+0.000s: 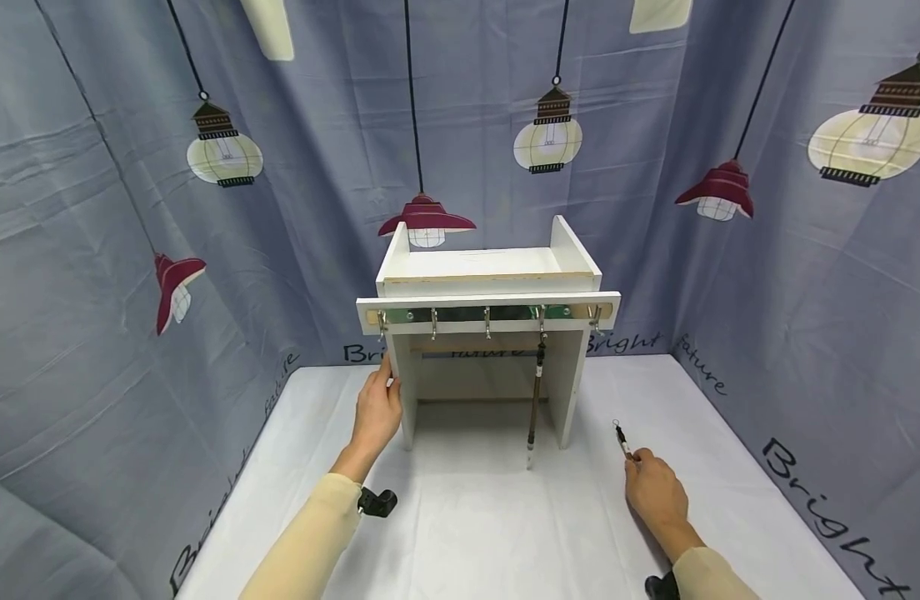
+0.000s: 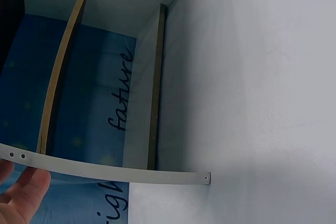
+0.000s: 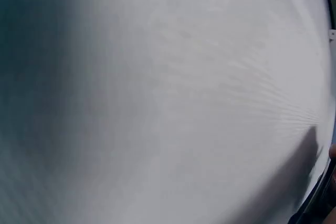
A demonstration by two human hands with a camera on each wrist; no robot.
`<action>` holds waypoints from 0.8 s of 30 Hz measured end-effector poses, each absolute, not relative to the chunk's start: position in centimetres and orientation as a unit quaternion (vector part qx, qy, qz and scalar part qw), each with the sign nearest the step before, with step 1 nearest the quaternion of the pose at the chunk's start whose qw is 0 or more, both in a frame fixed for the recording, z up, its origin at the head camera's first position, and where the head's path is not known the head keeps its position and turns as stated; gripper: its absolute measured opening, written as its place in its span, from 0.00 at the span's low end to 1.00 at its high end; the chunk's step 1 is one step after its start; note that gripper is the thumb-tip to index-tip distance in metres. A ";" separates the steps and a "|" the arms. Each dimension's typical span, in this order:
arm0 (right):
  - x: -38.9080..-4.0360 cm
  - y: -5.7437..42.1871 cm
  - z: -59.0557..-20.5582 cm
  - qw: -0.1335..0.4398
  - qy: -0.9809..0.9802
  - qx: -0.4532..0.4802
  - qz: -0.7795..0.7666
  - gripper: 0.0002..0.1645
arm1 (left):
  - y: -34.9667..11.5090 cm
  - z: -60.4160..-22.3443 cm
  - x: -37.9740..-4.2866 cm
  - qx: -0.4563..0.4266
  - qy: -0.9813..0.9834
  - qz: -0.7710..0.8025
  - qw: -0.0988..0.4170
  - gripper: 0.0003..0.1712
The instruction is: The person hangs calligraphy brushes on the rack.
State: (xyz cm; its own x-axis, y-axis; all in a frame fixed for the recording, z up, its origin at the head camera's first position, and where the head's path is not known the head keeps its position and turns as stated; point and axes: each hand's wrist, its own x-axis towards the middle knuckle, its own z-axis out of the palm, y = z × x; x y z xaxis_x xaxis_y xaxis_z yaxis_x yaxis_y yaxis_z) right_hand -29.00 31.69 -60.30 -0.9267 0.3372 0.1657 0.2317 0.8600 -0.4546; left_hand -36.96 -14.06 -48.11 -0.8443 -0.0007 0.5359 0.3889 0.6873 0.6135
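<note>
A white wooden shelf unit [image 1: 490, 287] stands on the table, with a row of metal hooks [image 1: 487, 322] along its front rail. From one hook toward the right hangs a calligraphy brush [image 1: 536, 400], tip down. My left hand [image 1: 377, 408] touches the outer face of the left side panel [image 1: 403, 400], fingers pointing up along it; the left wrist view shows its fingertips [image 2: 37, 182] at the panel edge. Right of the unit, my right hand [image 1: 657, 492] pinches a second calligraphy brush [image 1: 622, 439], its hanging loop pointing forward and the rest hidden by the hand.
A white cloth covers the table [image 1: 482, 533]. Grey-blue curtains [image 1: 340, 125] printed with lamps and lettering enclose the back and sides. The shelf unit has an upper tray [image 1: 478, 264] and wooden crossbars [image 2: 58, 77] below.
</note>
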 end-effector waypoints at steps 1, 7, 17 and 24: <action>-29.0 31.7 -60.1 0.131 -0.955 -0.148 0.222 0.19 | -14.1 -48.0 -37.0 -0.111 -0.881 -0.379 0.260 0.31; -28.7 31.6 -59.0 0.189 -0.938 -0.158 0.242 0.17 | -14.0 -47.9 -37.1 -0.110 -0.881 -0.378 0.263 0.31; -28.5 30.8 -56.8 0.257 -0.924 -0.133 0.249 0.16 | -13.9 -47.9 -37.0 -0.109 -0.882 -0.378 0.259 0.31; -28.8 29.8 -54.9 0.311 -0.905 -0.113 0.268 0.15 | -14.0 -47.9 -37.0 -0.112 -0.882 -0.378 0.260 0.31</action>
State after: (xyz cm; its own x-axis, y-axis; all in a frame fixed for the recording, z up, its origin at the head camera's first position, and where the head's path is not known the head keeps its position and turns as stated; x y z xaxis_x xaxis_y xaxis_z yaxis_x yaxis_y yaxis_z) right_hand -28.76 29.82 -54.85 -0.7817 0.3703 0.5018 0.0370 0.8307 -0.5554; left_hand -37.03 -14.02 -47.89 -0.8401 0.0013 0.5424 0.3935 0.6897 0.6078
